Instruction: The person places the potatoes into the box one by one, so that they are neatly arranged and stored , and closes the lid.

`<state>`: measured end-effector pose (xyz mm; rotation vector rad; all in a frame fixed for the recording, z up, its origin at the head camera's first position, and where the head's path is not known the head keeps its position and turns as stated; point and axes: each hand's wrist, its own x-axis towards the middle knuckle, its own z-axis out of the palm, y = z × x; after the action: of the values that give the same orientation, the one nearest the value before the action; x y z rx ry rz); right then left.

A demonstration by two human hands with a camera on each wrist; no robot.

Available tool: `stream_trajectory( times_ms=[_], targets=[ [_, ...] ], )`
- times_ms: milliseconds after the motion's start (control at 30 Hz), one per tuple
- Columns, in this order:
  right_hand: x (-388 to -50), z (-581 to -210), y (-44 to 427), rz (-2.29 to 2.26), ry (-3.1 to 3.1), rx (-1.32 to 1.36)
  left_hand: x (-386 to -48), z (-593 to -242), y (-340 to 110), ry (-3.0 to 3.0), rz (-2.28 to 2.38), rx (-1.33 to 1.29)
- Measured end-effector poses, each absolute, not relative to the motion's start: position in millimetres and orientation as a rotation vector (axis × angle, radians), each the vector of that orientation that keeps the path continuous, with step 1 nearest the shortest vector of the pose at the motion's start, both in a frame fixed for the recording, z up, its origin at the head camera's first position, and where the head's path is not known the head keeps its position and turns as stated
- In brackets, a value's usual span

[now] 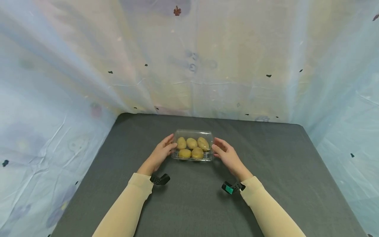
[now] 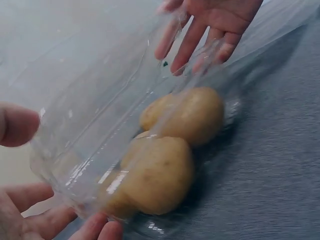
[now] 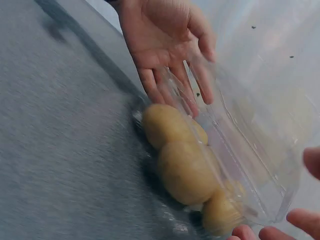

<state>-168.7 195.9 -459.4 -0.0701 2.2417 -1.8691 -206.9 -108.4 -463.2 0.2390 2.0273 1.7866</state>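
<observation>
A clear plastic clamshell container [image 1: 193, 133] is on the dark table, with several yellow-brown potatoes [image 1: 197, 153] inside it. At its left end my left hand [image 1: 159, 154] holds it, thumb at the near side and fingers around the end. My right hand [image 1: 231, 158] holds the opposite end in the same way. Both wrist views look through the glossy plastic at the potatoes. In the left wrist view, the fingers of the right hand [image 2: 220, 25] show at the far end. The right wrist view shows the left hand [image 3: 165, 45] against the other end.
Dark grey cloth covers the table [image 1: 189, 204]. Pale printed plastic sheeting [image 1: 237, 49] hangs behind it and along both sides. A black strap is on each wrist, the left strap [image 1: 160, 179] and the right strap [image 1: 232, 187].
</observation>
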Motion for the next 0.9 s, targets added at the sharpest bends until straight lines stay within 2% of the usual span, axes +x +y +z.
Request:
stream_trajectory(
  times_ms=[200,500,900],
  targets=[
    [-162.3,-479.7,194.8,-1.937,2.158,-0.033,-189.5,-465.1,-109.5,2.074,1.792,0.237],
    [-157.6,-490.0,190.5,-2.062,2.083,0.112,-189.3,-507.1,-110.0,2.078,1.976,0.187],
    [-154.2,-502.1,192.5,-1.991,1.999,0.131,-182.7,-525.1,-107.8,2.024,2.078,-0.075]
  ],
)
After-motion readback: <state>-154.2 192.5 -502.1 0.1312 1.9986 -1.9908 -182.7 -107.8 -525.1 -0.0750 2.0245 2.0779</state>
